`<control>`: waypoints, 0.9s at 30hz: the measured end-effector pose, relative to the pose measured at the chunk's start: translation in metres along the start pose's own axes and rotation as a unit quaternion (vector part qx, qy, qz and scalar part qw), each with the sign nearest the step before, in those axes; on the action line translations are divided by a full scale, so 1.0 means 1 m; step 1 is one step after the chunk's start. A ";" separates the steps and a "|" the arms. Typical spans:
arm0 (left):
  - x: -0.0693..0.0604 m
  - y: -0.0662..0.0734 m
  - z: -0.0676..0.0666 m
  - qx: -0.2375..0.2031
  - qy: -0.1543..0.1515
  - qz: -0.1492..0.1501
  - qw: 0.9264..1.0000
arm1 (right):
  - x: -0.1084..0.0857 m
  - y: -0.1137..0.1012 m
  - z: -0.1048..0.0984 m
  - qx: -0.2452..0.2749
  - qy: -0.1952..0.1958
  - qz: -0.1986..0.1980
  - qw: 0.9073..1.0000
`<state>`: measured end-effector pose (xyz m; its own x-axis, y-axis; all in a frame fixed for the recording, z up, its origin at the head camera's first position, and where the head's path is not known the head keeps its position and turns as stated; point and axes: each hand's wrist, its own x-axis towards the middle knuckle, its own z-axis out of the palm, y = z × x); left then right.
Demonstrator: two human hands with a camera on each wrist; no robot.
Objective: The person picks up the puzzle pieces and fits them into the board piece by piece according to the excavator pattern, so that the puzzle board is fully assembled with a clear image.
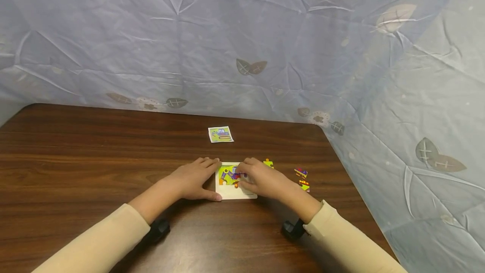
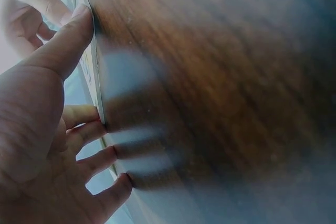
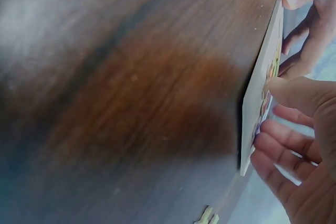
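Observation:
A cream puzzle tray (image 1: 236,193) lies flat on the table, with a green and purple picture (image 1: 226,175) assembled in its upper left part. My left hand (image 1: 195,179) spreads along the left side, thumb at the lower left corner and fingertips near the upper one. Over the tray's right part, my right hand (image 1: 265,178) has thumb and bent fingers around a puzzle piece (image 1: 241,176), largely hidden by the hand. In the right wrist view, the thumb and fingertips of the right hand (image 3: 310,140) touch the picture side of the tray (image 3: 254,100).
A small picture card (image 1: 221,134) of a digger lies behind the tray. Right of the right hand are loose pieces, one green (image 1: 268,164), one purple (image 1: 301,172) and one green and red (image 1: 304,186). A patterned cloth (image 1: 212,45) hangs behind the table (image 1: 94,151).

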<state>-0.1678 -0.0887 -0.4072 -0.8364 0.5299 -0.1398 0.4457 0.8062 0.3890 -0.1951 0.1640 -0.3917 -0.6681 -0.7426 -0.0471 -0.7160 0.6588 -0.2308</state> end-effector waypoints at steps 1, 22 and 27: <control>0.000 0.000 0.000 -0.001 0.000 0.000 1.000 | 0.000 0.000 0.000 0.001 -0.001 -0.002 1.000; -0.003 0.002 -0.002 -0.004 0.000 0.004 1.000 | 0.000 -0.004 0.008 -0.011 0.013 -0.024 1.000; -0.003 0.002 -0.002 -0.004 -0.001 0.003 1.000 | 0.000 -0.004 0.007 -0.014 0.008 -0.017 1.000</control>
<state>-0.1653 -0.0892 -0.4045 -0.8331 0.5352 -0.1394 0.4478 0.8007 0.3980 -0.1910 0.1601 -0.3976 -0.6458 -0.7632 -0.0231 -0.7441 0.6358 -0.2053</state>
